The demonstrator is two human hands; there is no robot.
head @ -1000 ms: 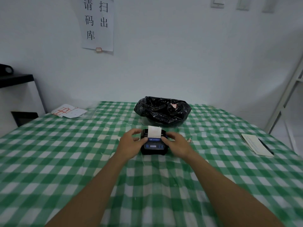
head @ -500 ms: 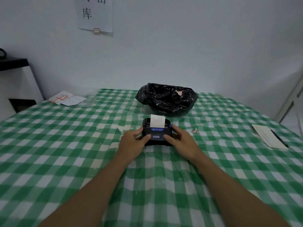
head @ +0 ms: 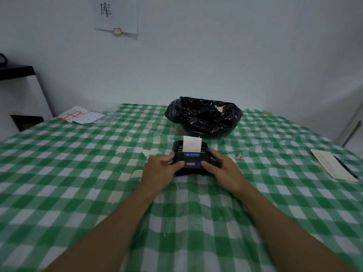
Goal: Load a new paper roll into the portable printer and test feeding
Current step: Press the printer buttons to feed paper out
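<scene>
A small black portable printer [head: 191, 160] with a blue label strip and a small lit display sits on the green checked tablecloth [head: 78, 183] at the middle of the table. A white paper strip [head: 192, 144] sticks up out of its top slot. My left hand [head: 160, 169] grips the printer's left side, thumb on its front face. My right hand [head: 222, 167] grips the right side, with its thumb pressed by the small display. The paper roll itself is hidden inside the printer.
A black bin bag [head: 203, 116] over a container stands just behind the printer. Loose papers [head: 81, 115] lie at the far left, a notebook with a pen [head: 334, 165] at the right edge, a small paper scrap [head: 239, 156] right of the printer.
The camera has tilted down and the view has shifted. Both hands stay on the printer, thumbs now on its front face. The paper strip looks slightly longer.
</scene>
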